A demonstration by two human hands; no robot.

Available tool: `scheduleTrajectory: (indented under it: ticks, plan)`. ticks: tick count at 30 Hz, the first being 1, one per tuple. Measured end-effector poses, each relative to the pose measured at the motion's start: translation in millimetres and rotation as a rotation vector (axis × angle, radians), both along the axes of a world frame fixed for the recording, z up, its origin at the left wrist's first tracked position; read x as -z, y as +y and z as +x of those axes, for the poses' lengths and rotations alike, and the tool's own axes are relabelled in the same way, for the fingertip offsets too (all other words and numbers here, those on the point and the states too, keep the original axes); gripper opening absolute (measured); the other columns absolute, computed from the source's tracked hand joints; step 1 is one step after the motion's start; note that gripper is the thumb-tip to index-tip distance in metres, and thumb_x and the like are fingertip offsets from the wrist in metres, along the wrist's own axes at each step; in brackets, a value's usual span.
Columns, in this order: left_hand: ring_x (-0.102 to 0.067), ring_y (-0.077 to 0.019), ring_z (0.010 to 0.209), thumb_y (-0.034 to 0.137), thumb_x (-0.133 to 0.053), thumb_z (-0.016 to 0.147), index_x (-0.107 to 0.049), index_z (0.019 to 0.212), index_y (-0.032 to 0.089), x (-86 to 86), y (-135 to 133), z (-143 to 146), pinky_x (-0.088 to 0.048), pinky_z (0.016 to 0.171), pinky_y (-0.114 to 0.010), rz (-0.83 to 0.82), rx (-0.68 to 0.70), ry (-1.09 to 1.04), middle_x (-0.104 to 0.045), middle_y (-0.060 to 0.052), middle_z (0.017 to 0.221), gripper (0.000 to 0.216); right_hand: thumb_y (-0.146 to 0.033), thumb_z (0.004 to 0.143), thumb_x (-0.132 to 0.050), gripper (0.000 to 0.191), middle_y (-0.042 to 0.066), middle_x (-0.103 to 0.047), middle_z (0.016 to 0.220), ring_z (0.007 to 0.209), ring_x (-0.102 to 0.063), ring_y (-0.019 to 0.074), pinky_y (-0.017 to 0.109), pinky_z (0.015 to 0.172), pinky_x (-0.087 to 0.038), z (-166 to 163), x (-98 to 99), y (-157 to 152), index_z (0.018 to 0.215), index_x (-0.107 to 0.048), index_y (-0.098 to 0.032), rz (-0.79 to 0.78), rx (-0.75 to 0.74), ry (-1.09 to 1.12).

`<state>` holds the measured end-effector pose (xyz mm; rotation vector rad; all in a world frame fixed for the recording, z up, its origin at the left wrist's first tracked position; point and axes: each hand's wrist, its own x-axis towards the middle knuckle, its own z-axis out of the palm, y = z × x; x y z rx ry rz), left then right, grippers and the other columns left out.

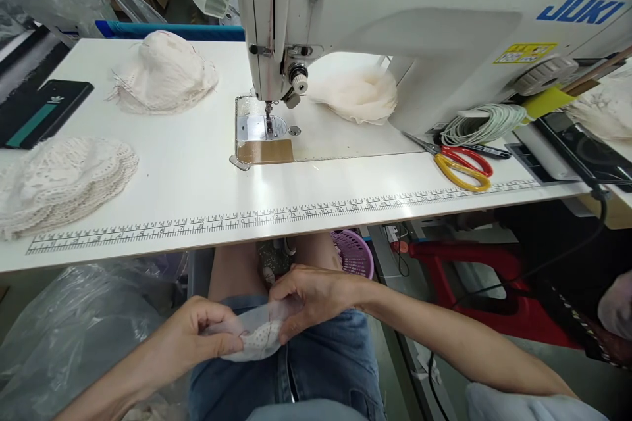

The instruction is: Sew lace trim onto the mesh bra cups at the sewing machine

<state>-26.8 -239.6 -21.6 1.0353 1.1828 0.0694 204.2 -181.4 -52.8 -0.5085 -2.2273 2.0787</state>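
Over my lap, below the table edge, a small white piece of lace and sheer fabric (264, 335) is stretched between my two hands. My left hand (210, 329) pinches its left end between thumb and fingers. At the other end, my right hand (309, 299) grips the sheer part, thumb in front and fingers behind. Beyond them on the table stands a white sewing machine (419, 20), its presser foot (268, 120) above the metal needle plate (259, 127). A stack of white lace pieces (64, 177) lies at the table's left.
A cream fabric pile (165, 72) sits at the back left, with more sheer fabric (363, 95) under the machine arm. Scissors (459, 164) and coiled cord (484, 123) lie at right. A ruler strip (276, 216) runs along the front edge. Below are a purple basket (355, 253) and red stool (464, 263).
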Motion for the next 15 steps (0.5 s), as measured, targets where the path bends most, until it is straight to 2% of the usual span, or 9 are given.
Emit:
scheduleTrajectory:
  ticks: [6, 11, 13, 15]
  plan:
    - [-0.032, -0.0106, 0.053, 0.041, -0.065, 0.069, -0.067, 0.062, 0.014, -2.3, -3, -4, -0.023, 0.050, -0.021, -0.016, 0.019, 0.033, -0.042, 0.004, 0.054, 0.028, -0.034, 0.074, -0.070, 0.024, -0.001, -0.055, 0.075, 0.067, -0.053, 0.0083, 0.015, 0.055, -0.037, -1, 1.7, 0, 0.083, -0.068, -0.012, -0.025, 0.019, 0.068]
    - [-0.032, -0.0103, 0.056, 0.036, -0.068, 0.068, -0.068, 0.077, 0.015, 0.3, 0, 7, -0.022, 0.050, -0.020, 0.031, 0.095, 0.008, -0.042, 0.005, 0.061, 0.022, -0.033, 0.073, -0.071, 0.022, -0.003, -0.054, 0.072, 0.063, -0.051, 0.0069, 0.014, 0.053, -0.036, -10, -2.8, 0, 0.081, -0.067, -0.013, -0.052, 0.006, 0.040]
    - [-0.027, -0.0091, 0.052, 0.035, -0.068, 0.068, -0.064, 0.066, 0.015, 4.0, 3, 14, -0.017, 0.048, -0.021, 0.075, 0.129, 0.008, -0.034, 0.007, 0.055, 0.021, -0.033, 0.073, -0.070, 0.022, -0.005, -0.052, 0.064, 0.058, -0.049, 0.0062, 0.014, 0.049, -0.034, -13, -5.4, 2, 0.080, -0.067, -0.013, -0.042, -0.015, -0.036]
    - [-0.021, -0.0080, 0.049, 0.036, -0.067, 0.069, -0.053, 0.052, 0.015, 8.3, 4, 17, -0.013, 0.046, -0.023, 0.067, 0.116, -0.009, -0.025, 0.008, 0.050, 0.030, -0.031, 0.073, -0.070, 0.020, -0.006, -0.048, 0.058, 0.054, -0.045, 0.0055, 0.014, 0.046, -0.031, -11, -7.9, 5, 0.077, -0.065, -0.012, -0.043, -0.017, -0.088]
